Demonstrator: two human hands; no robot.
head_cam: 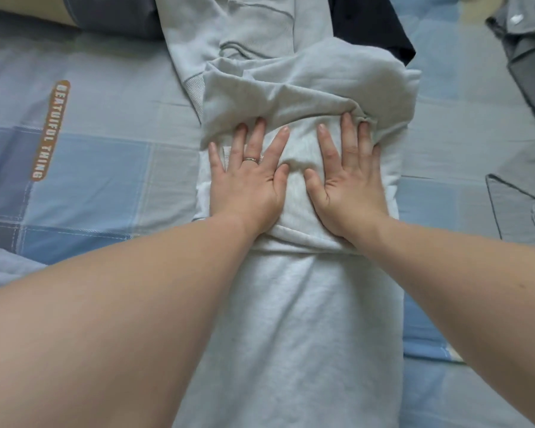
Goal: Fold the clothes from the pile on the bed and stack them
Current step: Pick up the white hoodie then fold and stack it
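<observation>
A pale grey sweatshirt [294, 319] lies lengthwise down the middle of the bed, its sides folded in to a narrow strip. Its hood and upper part [306, 78] are bunched into a fold across the strip. My left hand [247, 183] presses flat on the folded part with its fingers spread, a ring on one finger. My right hand [349, 180] presses flat beside it, and its fingertips reach under the edge of the bunched fold. Both forearms come in from the bottom of the view.
The bed sheet [99, 168] is blue and grey checked with a brown text label. A dark navy garment [368, 26] lies at the top behind the sweatshirt. Grey clothes [525, 50] lie at the top right, another grey piece [519, 208] at the right edge. A pillow [74, 13] is top left.
</observation>
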